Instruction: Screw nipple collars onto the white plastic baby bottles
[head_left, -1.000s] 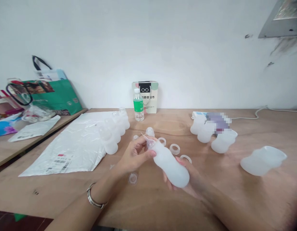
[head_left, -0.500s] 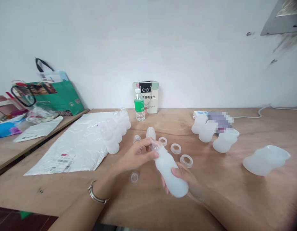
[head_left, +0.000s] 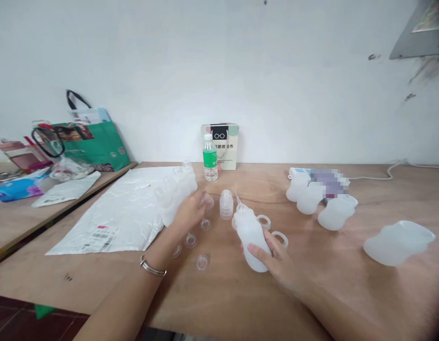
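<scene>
My right hand [head_left: 272, 251] is wrapped round a frosted white squeeze feeding bottle [head_left: 253, 239], tilted up to the left, with a clear pointed tip fitted on its top. My left hand [head_left: 192, 208] is stretched out to the left of it, its blurred fingers closed on a clear domed cap [head_left: 208, 202]. A domed cap on a clear collar [head_left: 226, 204] stands between the hands. Several clear nipple-like pieces [head_left: 202, 263] lie below my left hand. White rings [head_left: 264, 221] lie beside and partly behind the held bottle.
Several capped bottles [head_left: 167, 203] stand in a row at the left, by a white plastic mailer [head_left: 116, 208]. Open frosted bottles [head_left: 397, 242] lie at the right. A water bottle [head_left: 210, 158] and a paper bag [head_left: 228, 147] stand at the back wall.
My left hand has left the bottle's top and moved left to the domed cap. The bottle's pointed tip now shows uncovered. My right hand has tilted the bottle more upright.
</scene>
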A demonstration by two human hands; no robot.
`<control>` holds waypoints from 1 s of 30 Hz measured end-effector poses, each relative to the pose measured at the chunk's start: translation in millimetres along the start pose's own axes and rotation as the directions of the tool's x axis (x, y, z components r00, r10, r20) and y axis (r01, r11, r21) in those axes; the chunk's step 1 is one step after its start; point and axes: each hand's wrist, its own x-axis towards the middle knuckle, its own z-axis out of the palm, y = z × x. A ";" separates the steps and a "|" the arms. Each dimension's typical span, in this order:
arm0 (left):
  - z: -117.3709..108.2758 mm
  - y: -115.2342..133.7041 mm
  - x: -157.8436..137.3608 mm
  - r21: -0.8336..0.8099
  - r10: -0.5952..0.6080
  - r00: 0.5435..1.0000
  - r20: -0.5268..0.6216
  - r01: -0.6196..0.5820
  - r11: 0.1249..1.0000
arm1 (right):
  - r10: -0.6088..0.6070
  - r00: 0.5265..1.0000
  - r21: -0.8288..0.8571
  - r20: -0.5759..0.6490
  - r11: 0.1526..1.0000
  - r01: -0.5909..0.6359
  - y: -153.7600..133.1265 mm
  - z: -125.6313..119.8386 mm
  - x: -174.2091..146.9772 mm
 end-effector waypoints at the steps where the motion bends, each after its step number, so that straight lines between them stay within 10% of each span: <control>1: -5.1 7.3 -1.0 -0.064 0.009 0.996 -0.088 -0.015 0.998 | -0.014 1.000 -0.021 -0.004 1.000 0.014 1.4 -0.2 -0.7; 6: -23.8 46.6 -18.9 -0.536 0.172 0.923 -0.343 -0.343 0.771 | -0.101 0.994 -0.109 0.039 0.989 0.104 10.8 0.1 -0.1; 16: -9.8 55.6 -39.3 -0.383 0.481 0.876 0.035 -0.433 0.816 | -0.087 0.996 -0.100 0.030 0.991 0.090 10.2 2.9 -2.9; 30: 7.9 74.3 -52.6 -0.418 0.495 0.825 -0.272 -0.565 0.712 | -0.246 0.969 -0.150 0.030 0.957 0.248 0.8 3.8 -14.5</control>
